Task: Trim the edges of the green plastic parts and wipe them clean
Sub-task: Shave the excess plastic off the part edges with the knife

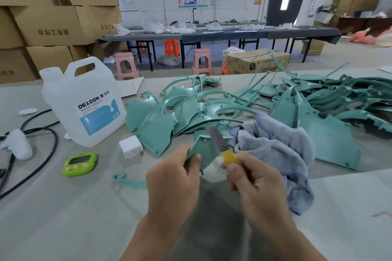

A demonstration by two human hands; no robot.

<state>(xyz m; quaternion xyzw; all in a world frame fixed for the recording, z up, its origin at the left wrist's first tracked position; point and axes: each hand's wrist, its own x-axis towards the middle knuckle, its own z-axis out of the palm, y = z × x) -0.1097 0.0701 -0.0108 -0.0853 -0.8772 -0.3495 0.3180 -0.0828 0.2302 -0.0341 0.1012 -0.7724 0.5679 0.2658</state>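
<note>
Head view: a green plastic part is held just above the table, its near edge pinched by the left hand. The right hand grips a yellow-handled knife, blade across the part. A blue-grey cloth lies just right, with more green parts heaped behind.

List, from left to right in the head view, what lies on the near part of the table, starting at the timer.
green timer → white charger → left hand holding a green part → right hand holding the knife
</note>
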